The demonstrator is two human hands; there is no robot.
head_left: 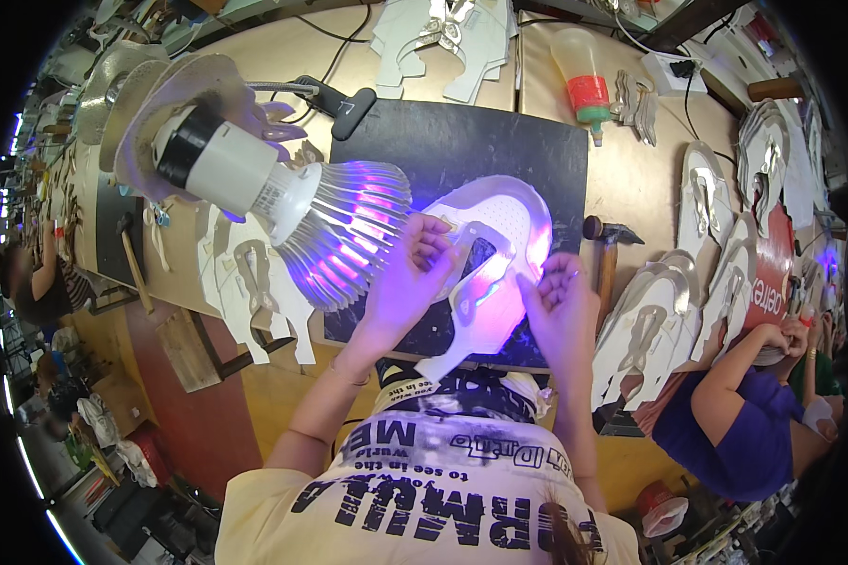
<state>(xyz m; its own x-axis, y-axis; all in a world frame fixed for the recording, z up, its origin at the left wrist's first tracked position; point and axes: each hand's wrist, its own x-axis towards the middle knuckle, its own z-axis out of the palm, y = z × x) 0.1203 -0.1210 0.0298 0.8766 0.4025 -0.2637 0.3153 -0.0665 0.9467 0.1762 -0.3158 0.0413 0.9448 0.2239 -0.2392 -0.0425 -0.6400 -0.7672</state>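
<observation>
Head view, one frame. Workbench (pixel 283 56) of pale wood, with a black work mat (pixel 462 151) at centre.

White cut shoe-upper piece (pixel 499 264) lies flat on the near half of the mat, lit violet. It has a perforated area on its far part and an open cut-out in the middle; one narrow tab extends toward the person's body, past the mat's near edge.

Left hand (pixel 407 273): on the left edge of the piece, fingers curled, fingertips pressing down on the material near the cut-out. Whether the thumb pinches the piece from beneath cannot be told.

Right hand (pixel 561 306): on the right edge of the piece, fingers bent, tips touching the rim. Closed grip or mere pressure: cannot tell.

Lamp (pixel 292 202) with white socket and finned housing hangs over the left part of the mat, just beside the left hand, casting violet light on the piece. Its gooseneck runs to a black clamp (pixel 344 104) at the mat's far left corner.

Hammer (pixel 605 250) lies just right of the mat, near the right hand. Glue bottle (pixel 582 80), clear with a red label and green tip, lies far right of the mat. Stacks of white cut pieces (pixel 660 320) sit right of the hammer; more lie left of the mat under the lamp.

A co-worker's arm in a blue sleeve (pixel 725 405) is at near right, apart from the mat.
</observation>
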